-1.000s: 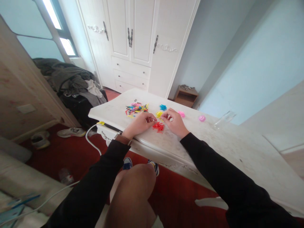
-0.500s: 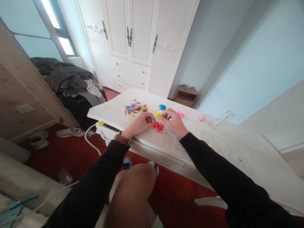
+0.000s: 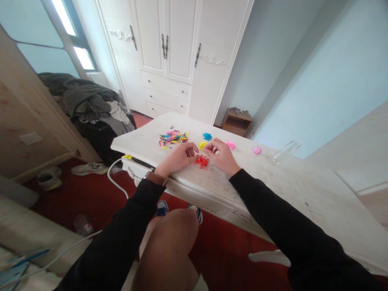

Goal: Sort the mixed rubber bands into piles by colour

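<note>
My left hand (image 3: 178, 157) rests on the white table, its fingers loosely curled and its thumb beside a pile of small red pieces (image 3: 201, 161). A gap shows between thumb and forefinger, and I see nothing held there. My right hand (image 3: 222, 155) is across from it, thumb and forefinger pinched together by a yellow pile (image 3: 202, 145). Whatever sits in that pinch is too small to make out. Left of the hands lies a mixed heap of small coloured pieces (image 3: 173, 138). Farther back is a blue pile (image 3: 207, 136); a pink pile (image 3: 230, 145) is behind my right hand.
Another pink clump (image 3: 257, 150) and a clear glass (image 3: 286, 152) lying on its side are to the right on the table (image 3: 273, 190). A white cable (image 3: 117, 178) with a yellow end hangs at the left edge. A white wardrobe (image 3: 178, 36) stands behind.
Both hands stay in almost the same place and pose. The piles look unchanged; only a very slight shift of the view shows.
</note>
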The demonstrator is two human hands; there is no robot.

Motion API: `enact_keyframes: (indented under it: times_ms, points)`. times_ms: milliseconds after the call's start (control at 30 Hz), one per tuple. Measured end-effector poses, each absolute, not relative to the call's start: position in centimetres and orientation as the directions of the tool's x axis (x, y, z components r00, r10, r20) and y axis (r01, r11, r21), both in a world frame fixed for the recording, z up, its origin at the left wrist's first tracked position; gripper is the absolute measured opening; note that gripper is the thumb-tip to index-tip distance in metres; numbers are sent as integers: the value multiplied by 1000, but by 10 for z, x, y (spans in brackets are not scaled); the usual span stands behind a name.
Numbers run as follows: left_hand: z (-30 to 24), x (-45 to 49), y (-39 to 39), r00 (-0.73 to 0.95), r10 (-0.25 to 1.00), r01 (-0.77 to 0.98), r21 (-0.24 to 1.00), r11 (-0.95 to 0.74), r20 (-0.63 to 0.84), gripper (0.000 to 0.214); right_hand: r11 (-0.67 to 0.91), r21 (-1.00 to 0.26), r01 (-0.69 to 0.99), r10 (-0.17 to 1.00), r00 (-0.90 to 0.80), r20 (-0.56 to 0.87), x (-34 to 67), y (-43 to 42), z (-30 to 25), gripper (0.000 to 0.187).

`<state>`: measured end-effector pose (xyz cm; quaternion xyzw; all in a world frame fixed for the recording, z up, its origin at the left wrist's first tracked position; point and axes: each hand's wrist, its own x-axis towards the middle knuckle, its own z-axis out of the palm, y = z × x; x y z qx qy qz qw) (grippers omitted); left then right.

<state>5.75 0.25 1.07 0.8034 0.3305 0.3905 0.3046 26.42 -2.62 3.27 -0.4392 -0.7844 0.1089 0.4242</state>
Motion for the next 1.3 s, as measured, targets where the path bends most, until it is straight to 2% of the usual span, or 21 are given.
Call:
enact_keyframes:
  times_ms: [567,1167,1300]
  points:
    - [11,57,1,484,768,311,738,-599,419,10,602,-550,579,778,-272,566,264,-27,33,8]
    - [12,57,0,511,735,296,711,-637,445,25,598,-545,588,782,-279,557,264,-27,34,11]
    - [12,56,0,497,745,317,706,-633,445,28,552,-520,652,771,-162,616,288,-14,43,9]
